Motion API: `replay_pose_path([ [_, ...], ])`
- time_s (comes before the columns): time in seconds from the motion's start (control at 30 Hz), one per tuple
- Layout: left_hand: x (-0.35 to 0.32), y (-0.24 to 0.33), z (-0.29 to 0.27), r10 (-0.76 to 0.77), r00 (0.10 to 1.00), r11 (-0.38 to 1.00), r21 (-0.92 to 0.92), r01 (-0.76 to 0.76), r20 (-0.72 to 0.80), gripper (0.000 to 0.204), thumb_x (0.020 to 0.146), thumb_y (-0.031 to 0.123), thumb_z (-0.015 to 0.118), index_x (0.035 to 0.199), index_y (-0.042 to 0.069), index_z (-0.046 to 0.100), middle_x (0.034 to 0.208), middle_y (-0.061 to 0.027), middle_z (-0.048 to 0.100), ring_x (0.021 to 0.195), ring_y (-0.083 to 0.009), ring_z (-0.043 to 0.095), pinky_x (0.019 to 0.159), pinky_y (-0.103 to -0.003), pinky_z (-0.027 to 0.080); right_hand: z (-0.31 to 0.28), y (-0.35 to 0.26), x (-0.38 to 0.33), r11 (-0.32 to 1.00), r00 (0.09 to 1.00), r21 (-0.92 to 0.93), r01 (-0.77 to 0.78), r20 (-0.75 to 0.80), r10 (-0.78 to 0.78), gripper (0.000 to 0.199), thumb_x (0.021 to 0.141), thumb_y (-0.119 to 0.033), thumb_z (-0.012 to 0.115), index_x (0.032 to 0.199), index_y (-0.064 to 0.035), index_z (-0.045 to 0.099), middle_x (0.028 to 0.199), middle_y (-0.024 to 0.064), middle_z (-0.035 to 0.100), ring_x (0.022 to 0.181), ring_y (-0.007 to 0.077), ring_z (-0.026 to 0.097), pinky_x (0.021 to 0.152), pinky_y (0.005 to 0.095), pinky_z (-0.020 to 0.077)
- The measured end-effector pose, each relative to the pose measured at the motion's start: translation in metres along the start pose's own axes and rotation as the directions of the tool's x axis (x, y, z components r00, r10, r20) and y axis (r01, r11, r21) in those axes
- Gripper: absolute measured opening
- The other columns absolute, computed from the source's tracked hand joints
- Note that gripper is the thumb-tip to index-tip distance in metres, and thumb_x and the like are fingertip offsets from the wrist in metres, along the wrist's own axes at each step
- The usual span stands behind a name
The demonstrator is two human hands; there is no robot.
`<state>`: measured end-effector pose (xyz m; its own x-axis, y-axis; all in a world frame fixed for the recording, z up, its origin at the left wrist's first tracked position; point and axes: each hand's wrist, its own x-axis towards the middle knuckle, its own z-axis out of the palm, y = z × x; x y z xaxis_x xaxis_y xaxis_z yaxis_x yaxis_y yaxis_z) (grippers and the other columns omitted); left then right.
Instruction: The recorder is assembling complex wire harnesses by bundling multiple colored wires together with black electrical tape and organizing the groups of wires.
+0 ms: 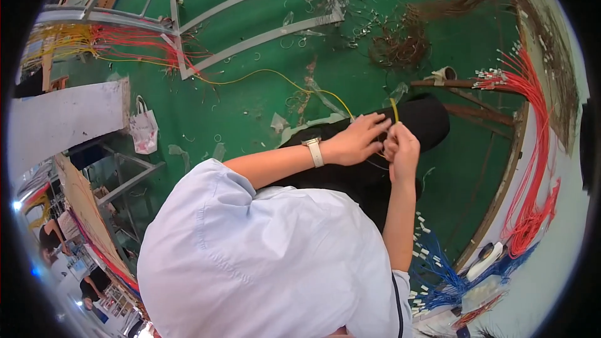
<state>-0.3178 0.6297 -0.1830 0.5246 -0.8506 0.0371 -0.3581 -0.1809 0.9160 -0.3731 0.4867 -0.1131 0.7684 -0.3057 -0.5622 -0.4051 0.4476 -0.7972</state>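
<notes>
A thin yellow wire (282, 74) runs across from the metal rack on the left and passes under my left hand (360, 141). That hand hovers over my dark-clothed legs, palm down, fingers stretched out and apart, close beside my right hand. My right hand (402, 148) is closed in a pinch on a yellow wire end (394, 110), whose short piece sticks up past the fingertips. Whether this end and the long wire are one piece is hidden by the hands. A white-strapped watch (314, 151) is on my left wrist.
At right, bundles of red wires (532, 119) with white connectors hang over a table edge, with blue wires (438, 275) below. Brown wires (400, 44) and scraps lie on the green floor. A metal frame (250, 40) stands ahead; a white bag (144, 128) is left. People work far left.
</notes>
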Motion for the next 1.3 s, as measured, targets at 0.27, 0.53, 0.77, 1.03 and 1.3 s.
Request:
replay_pose_path([
  [0.27, -0.003, -0.112, -0.045, -0.446, 0.787, 0.808, -0.186, 0.559, 0.425, 0.062, 0.102, 0.047, 0.023, 0.125, -0.002, 0.053, 0.116, -0.0224, 0.061, 0.112, -0.0327, 0.057, 0.099, -0.037, 0.04, -0.106, -0.132, -0.134, 0.897, 0.659, -0.246, 0.368, -0.611, -0.438, 0.026, 0.095, -0.015, 0.048, 0.07, -0.0104, 0.042, 0.061, -0.0057, 0.027, 0.048, 0.001, 0.023, 0.04, 0.0195, 0.0116],
  [0.53, 0.029, -0.072, -0.022, -0.183, 0.978, 0.907, 0.367, 0.208, -0.102, 0.036, 0.092, 0.037, 0.051, 0.098, 0.003, 0.06, 0.077, -0.0163, 0.059, 0.071, -0.0359, 0.06, 0.066, -0.048, 0.049, -0.068, -0.055, -0.085, 0.896, 0.833, 0.027, 0.443, -0.381, -0.4, 0.031, 0.096, -0.013, 0.042, 0.066, -0.0118, 0.033, 0.06, -0.0035, 0.027, 0.05, 0.0049, 0.025, 0.042, 0.0213, 0.0182],
  [0.77, 0.011, -0.064, -0.009, -0.485, 0.874, 0.832, 0.295, 0.469, -0.023, 0.056, 0.097, 0.048, 0.036, 0.094, 0.0, 0.063, 0.082, -0.0234, 0.065, 0.079, -0.0417, 0.063, 0.072, -0.049, 0.049, -0.006, 0.022, 0.004, 0.717, 0.821, -0.502, 0.483, -0.026, -0.571, 0.032, 0.1, -0.016, 0.04, 0.072, -0.0035, 0.05, 0.069, -0.0007, 0.046, 0.058, 0.0062, 0.037, 0.052, 0.0225, 0.0266],
  [1.03, 0.073, -0.11, -0.014, -0.569, 0.797, -0.28, -0.959, 0.042, 0.201, 0.058, 0.099, 0.049, 0.028, 0.117, -0.002, 0.051, 0.089, -0.0142, 0.061, 0.083, -0.0229, 0.057, 0.085, -0.038, 0.045, -0.016, -0.051, -0.062, 0.856, 0.909, -0.316, 0.41, 0.059, -0.413, 0.037, 0.099, -0.02, 0.038, 0.064, -0.0066, 0.04, 0.06, -0.0017, 0.037, 0.054, 0.0054, 0.029, 0.05, 0.0228, 0.02],
  [1.3, 0.031, -0.153, -0.188, -0.898, 0.159, 0.22, -0.733, -0.644, -0.41, 0.024, 0.09, 0.011, 0.035, 0.066, 0.015, 0.03, 0.055, 0.0025, 0.027, 0.042, -0.0082, 0.023, 0.037, -0.024, 0.021, -0.168, -0.036, -0.107, 0.81, 0.741, -0.222, 0.542, -0.329, -0.586, 0.028, 0.097, -0.013, 0.038, 0.094, 0.0017, 0.062, 0.095, 0.0089, 0.059, 0.064, 0.0084, 0.051, 0.059, 0.0211, 0.042],
])
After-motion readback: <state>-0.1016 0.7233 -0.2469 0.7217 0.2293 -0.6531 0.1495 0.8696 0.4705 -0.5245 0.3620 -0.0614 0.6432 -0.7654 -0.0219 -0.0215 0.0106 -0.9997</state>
